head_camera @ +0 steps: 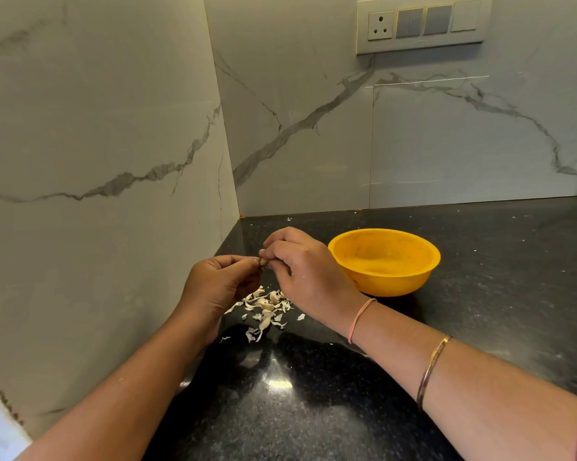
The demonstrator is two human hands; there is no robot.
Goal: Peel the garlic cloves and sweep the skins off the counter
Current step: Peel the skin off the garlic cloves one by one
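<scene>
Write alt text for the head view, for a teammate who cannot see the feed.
The left hand and right hand pinch a small garlic clove between their fingertips above a black counter. A scatter of pale skins lies on the counter beneath them, and a yellow bowl stands just to the right, near a corner of marble-look walls.

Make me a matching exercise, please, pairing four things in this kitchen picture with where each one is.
Things:
1. switch panel
2. garlic skins
3. garlic clove
4. yellow bowl

Places:
a. pinched between the left hand and the right hand
b. standing on the counter, right of both hands
c. on the wall
d. scattered on the counter below the hands

Pairs: 1-c, 2-d, 3-a, 4-b
</scene>
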